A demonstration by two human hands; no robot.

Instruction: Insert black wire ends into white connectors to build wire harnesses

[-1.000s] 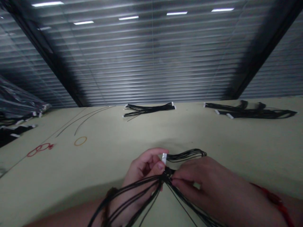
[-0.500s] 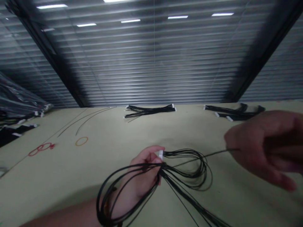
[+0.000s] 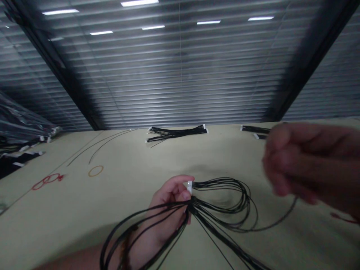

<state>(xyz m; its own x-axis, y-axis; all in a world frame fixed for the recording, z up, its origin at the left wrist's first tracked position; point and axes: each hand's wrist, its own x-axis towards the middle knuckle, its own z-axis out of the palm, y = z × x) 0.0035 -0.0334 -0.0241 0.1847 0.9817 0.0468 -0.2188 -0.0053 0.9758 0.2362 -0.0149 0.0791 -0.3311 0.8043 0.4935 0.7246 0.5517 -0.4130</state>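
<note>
My left hand (image 3: 171, 208) is closed on a black wire harness (image 3: 192, 202), pinching its white connector (image 3: 189, 186) between thumb and finger. From there the thin black wires loop out to the left over my wrist, to the right, and down past the lower edge. At the right, my right hand (image 3: 298, 165) is raised and blurred, its fingers drawn together. One loose black wire (image 3: 277, 224) curves from the harness up to the underside of that hand, which appears to hold it; the wire's end is hidden.
Another black wire harness (image 3: 177, 132) lies at the table's back, with more harnesses (image 3: 254, 130) partly behind my right hand. At left are a red looped cord (image 3: 50, 180), an orange rubber band (image 3: 96, 171), loose wires (image 3: 98, 144) and plastic-wrapped bundles (image 3: 25, 120). Window blinds (image 3: 180, 75) stand behind.
My right hand has turned over and its fingers have closed together. The wire running to it went from straight to a slack curve. The left hand keeps its grip.
</note>
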